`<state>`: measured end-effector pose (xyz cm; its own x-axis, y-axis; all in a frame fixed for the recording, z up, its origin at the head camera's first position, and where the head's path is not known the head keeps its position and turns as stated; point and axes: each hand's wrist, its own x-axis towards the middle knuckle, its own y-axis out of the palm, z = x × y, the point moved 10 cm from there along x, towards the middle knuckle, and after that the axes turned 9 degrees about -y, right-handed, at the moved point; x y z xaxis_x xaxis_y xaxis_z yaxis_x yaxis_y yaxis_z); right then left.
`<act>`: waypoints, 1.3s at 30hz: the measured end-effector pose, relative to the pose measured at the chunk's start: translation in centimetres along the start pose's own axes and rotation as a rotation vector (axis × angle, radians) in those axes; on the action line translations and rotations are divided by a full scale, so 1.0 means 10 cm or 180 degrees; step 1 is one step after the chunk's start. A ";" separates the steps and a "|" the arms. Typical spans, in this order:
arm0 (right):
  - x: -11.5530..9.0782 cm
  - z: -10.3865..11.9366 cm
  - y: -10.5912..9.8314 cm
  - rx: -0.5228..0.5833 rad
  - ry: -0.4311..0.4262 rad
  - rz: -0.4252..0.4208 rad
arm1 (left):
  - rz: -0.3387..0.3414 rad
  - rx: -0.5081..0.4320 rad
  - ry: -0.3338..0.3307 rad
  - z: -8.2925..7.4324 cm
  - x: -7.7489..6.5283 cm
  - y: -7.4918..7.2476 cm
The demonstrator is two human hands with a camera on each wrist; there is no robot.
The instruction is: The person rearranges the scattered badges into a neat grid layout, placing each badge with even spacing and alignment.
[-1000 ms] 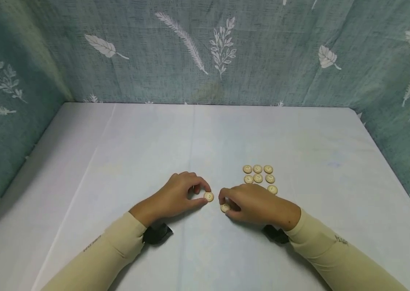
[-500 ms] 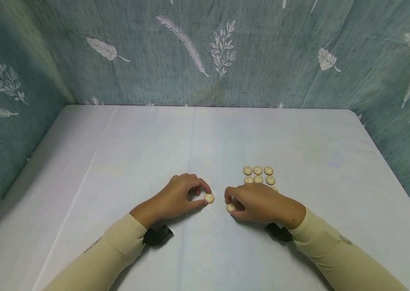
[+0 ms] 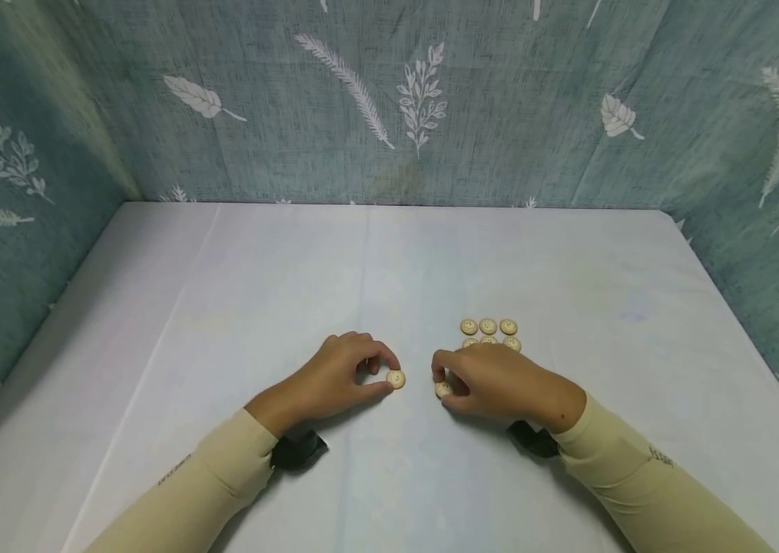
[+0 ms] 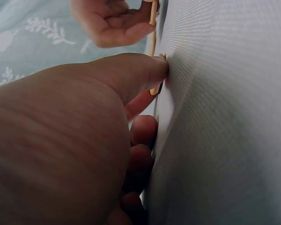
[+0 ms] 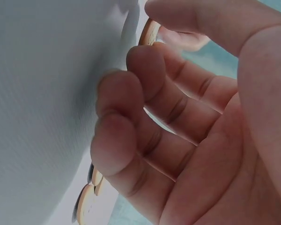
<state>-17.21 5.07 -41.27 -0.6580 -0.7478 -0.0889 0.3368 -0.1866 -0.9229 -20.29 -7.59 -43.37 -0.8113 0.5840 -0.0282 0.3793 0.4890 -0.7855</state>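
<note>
My left hand (image 3: 337, 378) pinches a round, pale wooden button (image 3: 396, 379) between thumb and forefinger, low over the white cloth. In the left wrist view the thumb (image 4: 152, 70) hides most of this button. To the right, my right hand (image 3: 503, 388) holds a second wooden button (image 3: 442, 389) by its edges, thumb and forefinger on opposite sides. The right wrist view shows that button (image 5: 150, 32) edge-on near the thumb, the other fingers curled loosely. Just beyond the right hand lie several matching buttons (image 3: 488, 326) in neat rows. The hand covers part of the nearer ones.
A white cloth (image 3: 258, 261) covers the table. Green leaf-patterned fabric (image 3: 500, 100) hangs behind it and at both sides. Dark wrist cameras sit under both wrists, close to the cloth.
My right hand has slid a little to the right with its button, covering a nearer button seen earlier. My left hand has kept its place and grip.
</note>
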 end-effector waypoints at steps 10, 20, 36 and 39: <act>-0.02 -0.05 -0.03 -0.0004 0.0036 -0.0053 | 0.0008 -0.0001 -0.0019 0.01 -0.01 0.00; -0.02 -0.10 -0.03 -0.0062 0.0003 -0.0097 | -0.0003 -0.0028 -0.0029 0.00 -0.02 0.00; -0.01 -0.11 0.01 -0.0052 0.0035 -0.0047 | -0.0049 0.0009 0.0051 -0.03 -0.02 -0.01; -0.02 -0.13 0.01 -0.0068 0.0032 -0.0080 | -0.0064 0.0001 0.0064 -0.03 -0.01 0.00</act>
<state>-17.87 6.02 -41.83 -0.6727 -0.7366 -0.0694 0.3057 -0.1913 -0.9327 -20.10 -7.43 -43.16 -0.8096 0.5870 -0.0002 0.3631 0.5006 -0.7859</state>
